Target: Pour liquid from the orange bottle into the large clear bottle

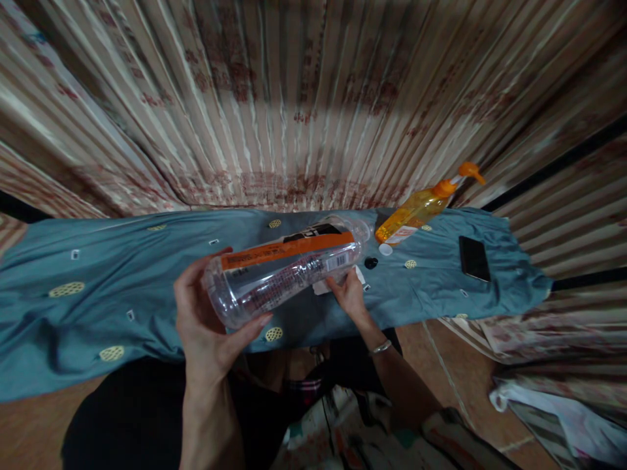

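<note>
My left hand (203,320) grips the base of a clear plastic bottle (287,271) with an orange and black label, holding it on its side above a table covered in blue cloth (98,287). The bottle's neck points right, toward the back. My right hand (349,294) is under the bottle's label end, fingers pinched on a small white piece, probably paper or a wipe (323,287). A metal bracelet sits on my right wrist.
An orange pump bottle (421,207) stands at the back right of the cloth, with a white cap (385,249) and a small black cap (371,263) near it. A dark phone (473,258) lies further right. Patterned curtains hang behind. White bags lie on the floor at right.
</note>
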`<action>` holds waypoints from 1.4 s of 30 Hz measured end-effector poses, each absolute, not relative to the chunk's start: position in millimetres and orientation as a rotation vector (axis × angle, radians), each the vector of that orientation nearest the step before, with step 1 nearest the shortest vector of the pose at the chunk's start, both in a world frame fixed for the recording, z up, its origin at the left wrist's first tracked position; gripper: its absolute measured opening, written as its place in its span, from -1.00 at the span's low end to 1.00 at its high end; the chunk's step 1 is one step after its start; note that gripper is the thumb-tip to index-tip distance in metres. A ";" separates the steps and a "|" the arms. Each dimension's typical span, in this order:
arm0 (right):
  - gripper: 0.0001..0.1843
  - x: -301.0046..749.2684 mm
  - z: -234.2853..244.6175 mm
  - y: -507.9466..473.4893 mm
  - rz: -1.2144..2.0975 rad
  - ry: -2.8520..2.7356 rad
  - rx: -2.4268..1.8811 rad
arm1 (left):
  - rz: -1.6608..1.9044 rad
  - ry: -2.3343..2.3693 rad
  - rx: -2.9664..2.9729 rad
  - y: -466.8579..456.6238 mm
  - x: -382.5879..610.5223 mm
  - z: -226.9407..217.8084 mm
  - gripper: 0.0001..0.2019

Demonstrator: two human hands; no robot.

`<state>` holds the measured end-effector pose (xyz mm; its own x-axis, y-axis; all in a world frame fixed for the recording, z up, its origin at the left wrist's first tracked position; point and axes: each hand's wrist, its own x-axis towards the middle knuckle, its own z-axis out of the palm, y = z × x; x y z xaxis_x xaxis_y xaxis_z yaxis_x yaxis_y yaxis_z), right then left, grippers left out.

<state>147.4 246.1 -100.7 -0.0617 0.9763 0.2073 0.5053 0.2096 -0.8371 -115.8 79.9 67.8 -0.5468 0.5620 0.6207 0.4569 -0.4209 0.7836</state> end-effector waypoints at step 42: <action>-0.44 145.0 -95.0 244.4 0.757 -1.660 -1.411 | 2.148 1.624 1.489 80.7 -116.5 66.6 -0.07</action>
<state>145.0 244.4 -95.0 -0.0456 0.9792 0.1978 0.4925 0.1943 -0.8483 -116.5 80.7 66.6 -0.5300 0.5549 0.6412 0.4655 -0.4416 0.7670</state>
